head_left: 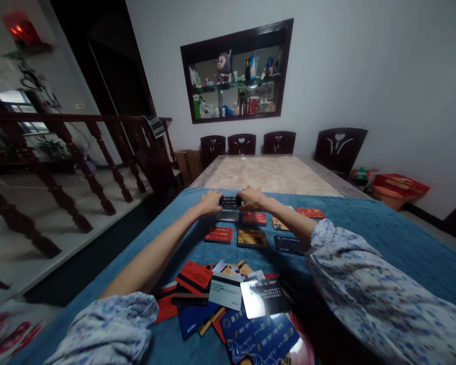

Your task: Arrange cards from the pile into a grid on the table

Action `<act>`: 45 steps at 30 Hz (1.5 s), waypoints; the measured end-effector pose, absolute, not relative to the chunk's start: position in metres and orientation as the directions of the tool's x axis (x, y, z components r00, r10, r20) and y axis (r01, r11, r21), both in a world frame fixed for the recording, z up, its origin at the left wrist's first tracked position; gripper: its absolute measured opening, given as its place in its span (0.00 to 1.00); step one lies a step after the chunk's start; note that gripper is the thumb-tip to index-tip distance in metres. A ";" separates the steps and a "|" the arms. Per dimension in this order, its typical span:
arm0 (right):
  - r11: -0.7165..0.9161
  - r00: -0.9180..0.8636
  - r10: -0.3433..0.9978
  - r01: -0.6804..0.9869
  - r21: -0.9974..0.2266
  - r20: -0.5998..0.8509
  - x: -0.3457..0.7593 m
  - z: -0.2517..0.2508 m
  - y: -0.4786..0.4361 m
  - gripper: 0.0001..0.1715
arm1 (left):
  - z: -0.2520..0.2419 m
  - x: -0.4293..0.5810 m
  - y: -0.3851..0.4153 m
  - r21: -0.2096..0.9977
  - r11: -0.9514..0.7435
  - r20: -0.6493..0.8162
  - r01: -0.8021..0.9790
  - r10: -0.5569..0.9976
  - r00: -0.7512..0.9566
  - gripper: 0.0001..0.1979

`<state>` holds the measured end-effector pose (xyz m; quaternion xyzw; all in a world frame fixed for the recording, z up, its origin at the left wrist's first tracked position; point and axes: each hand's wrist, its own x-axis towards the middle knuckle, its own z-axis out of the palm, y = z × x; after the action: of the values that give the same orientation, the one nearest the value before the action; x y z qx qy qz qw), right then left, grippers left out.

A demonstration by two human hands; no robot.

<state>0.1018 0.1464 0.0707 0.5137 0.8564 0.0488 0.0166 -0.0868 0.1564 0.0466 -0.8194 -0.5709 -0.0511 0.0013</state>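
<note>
My left hand (211, 202) and my right hand (251, 198) reach far across the blue cloth (349, 223). Between them is a black card (230, 202), its ends gripped by the fingers of both hands. Whether it is one card or a stack I cannot tell. Just nearer lie a grey card (228, 217) and a red card (254, 218). Closer still are a second red card (218, 235), a gold card (252, 238) and a dark blue card (290, 245). An orange card (279, 224) is partly hidden by my right forearm; another red card (310, 213) lies beyond it.
A loose, overlapping pile of cards spreads near me, with a silver-black card (265, 298) and a blue card (259, 334) on top. A dark object (304, 299) lies beside it, under my right sleeve. Chairs (279, 143) stand beyond the table; a railing (72, 119) runs along the left.
</note>
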 end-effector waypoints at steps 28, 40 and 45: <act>0.426 -0.414 0.902 0.899 0.098 -0.121 0.097 0.035 0.215 0.24 | 0.008 -0.079 0.236 0.100 -0.370 -0.056 0.924 0.925 0.376 0.20; 0.365 -0.349 0.923 0.928 0.080 -0.160 0.088 0.029 0.226 0.26 | 0.009 -0.079 0.242 0.121 -0.370 -0.141 0.921 0.912 0.385 0.22; 0.333 -0.310 0.932 0.938 0.101 -0.188 0.083 0.030 0.227 0.28 | 0.009 -0.078 0.241 0.113 -0.337 -0.137 0.935 0.926 0.351 0.21</act>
<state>0.0828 0.2269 0.0296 0.5775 0.8092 -0.0135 0.1067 -0.0777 0.2413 0.0087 -0.8174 -0.5692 0.0239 -0.0856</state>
